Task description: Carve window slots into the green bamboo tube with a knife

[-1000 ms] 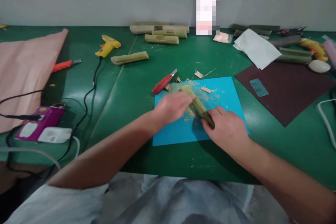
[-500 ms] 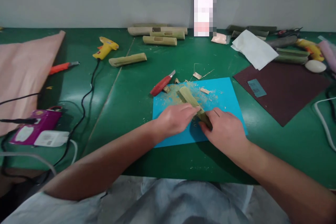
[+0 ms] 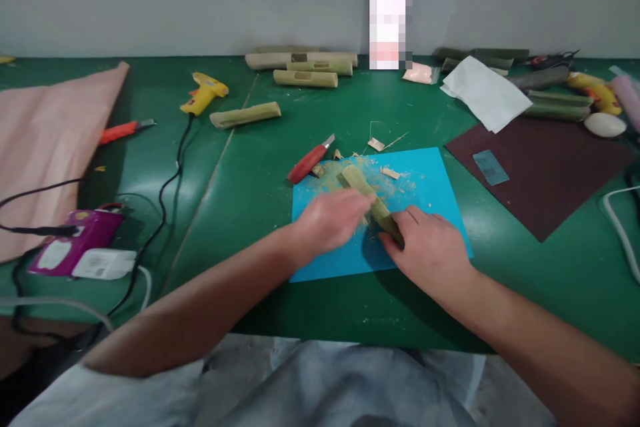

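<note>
A length of bamboo (image 3: 361, 181) slants across the blue sheet (image 3: 440, 213). My right hand (image 3: 433, 247) is closed around its near end and keeps it against the sheet. My left hand (image 3: 333, 217), slightly blurred, is closed with its fingertips at the bamboo's middle; whatever may be pinched in them is hidden. Fine dust and shavings lie around the bamboo. Just past my left hand, a red-handled knife (image 3: 310, 161) rests at the sheet's far left corner. Small bamboo chips (image 3: 390, 173) are scattered nearby.
On the left are a yellow glue gun (image 3: 203, 93), its black cord, an orange cutter (image 3: 120, 132) and a purple power strip (image 3: 83, 240). Cut bamboo pieces (image 3: 306, 79) line the back. A dark brown sheet (image 3: 545, 180) and white paper (image 3: 485, 93) lie right.
My left hand has shifted slightly up and left along the bamboo. My right hand and the bamboo stay in place. The view has turned very slightly.
</note>
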Motion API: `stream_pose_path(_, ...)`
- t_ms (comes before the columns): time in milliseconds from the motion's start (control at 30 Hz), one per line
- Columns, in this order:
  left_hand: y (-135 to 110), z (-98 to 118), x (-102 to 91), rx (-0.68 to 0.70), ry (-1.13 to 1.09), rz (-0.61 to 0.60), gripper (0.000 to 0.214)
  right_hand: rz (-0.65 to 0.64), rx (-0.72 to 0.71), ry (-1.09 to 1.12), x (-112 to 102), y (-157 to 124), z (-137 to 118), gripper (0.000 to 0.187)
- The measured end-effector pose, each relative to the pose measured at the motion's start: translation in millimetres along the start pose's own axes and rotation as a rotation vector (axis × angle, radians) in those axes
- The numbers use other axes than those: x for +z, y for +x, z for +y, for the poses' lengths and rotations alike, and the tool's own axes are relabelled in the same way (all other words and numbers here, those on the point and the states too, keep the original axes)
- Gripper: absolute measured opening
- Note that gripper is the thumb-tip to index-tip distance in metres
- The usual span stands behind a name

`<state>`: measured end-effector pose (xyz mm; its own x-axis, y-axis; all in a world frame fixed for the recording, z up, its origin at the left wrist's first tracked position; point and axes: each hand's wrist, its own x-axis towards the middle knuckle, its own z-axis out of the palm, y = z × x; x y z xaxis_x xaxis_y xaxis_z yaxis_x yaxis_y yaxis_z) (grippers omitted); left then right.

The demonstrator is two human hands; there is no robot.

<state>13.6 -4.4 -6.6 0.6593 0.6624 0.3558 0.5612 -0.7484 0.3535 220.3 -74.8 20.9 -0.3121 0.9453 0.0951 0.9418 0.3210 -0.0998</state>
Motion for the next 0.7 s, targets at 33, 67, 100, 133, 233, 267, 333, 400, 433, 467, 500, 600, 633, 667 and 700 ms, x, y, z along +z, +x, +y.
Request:
stream_pose_path(33,0,0,0.1,0.028,-0.002,-0.055,0.028,-0.006,-0.004,-0.001,0,0,0,0.02)
stream_pose_path(67,1,-2,0.0,0.034,-0.007,-0.074,0.027,-0.005,-0.006,-0.002,0,0,0,0.021)
stream_pose_path(100,2,-4,-0.6,0.015,-0.013,-0.043,0.026,0.002,-0.006,-0.001,0,1,0,0.021)
stream_pose_path(133,3,-7,-1.3,-0.018,-0.02,0.024,0.025,0.012,-0.005,0.0,1,1,0,0.022)
stream_pose_path(233,6,-13,-2.9,-0.094,-0.036,0.179,0.025,0.033,-0.016,-0.01,1,0,0,0.023)
stream_pose_path(267,6,-12,-2.9,-0.084,-0.039,0.146,0.025,0.032,-0.024,-0.017,1,-1,0,0.022)
stream_pose_path(333,5,-9,-2.3,-0.044,-0.049,0.025,0.027,0.027,-0.037,-0.034,1,-2,-1,0.021)
stream_pose_path(400,5,-7,-2.3,-0.05,-0.05,0.023,0.027,0.039,-0.04,-0.048,0,-2,-2,0.021)
stream_pose_path(433,5,-8,-2.6,-0.073,-0.044,0.072,0.027,0.049,-0.04,-0.054,0,-3,-2,0.022)
stream_pose_path(467,5,-9,-3.1,-0.094,-0.036,0.121,0.026,0.057,-0.04,-0.06,0,-3,-3,0.022)
stream_pose_path(500,6,-11,-3.4,-0.099,-0.032,0.145,0.026,0.059,-0.043,-0.064,0,-3,-3,0.022)
stream_pose_path(600,5,-13,-3.4,-0.04,-0.059,0.051,0.026,0.051,-0.061,-0.067,0,-2,-3,0.021)
stream_pose_path(633,5,-14,-3.2,-0.033,-0.072,0.034,0.026,0.053,-0.063,-0.066,-1,-2,-3,0.022)
stream_pose_path(667,5,-14,-3.1,-0.043,-0.078,0.05,0.026,0.06,-0.062,-0.066,-1,-2,-3,0.022)
stream_pose_path(700,5,-14,-3.1,-0.069,-0.077,0.096,0.025,0.068,-0.06,-0.068,-1,-2,-3,0.022)
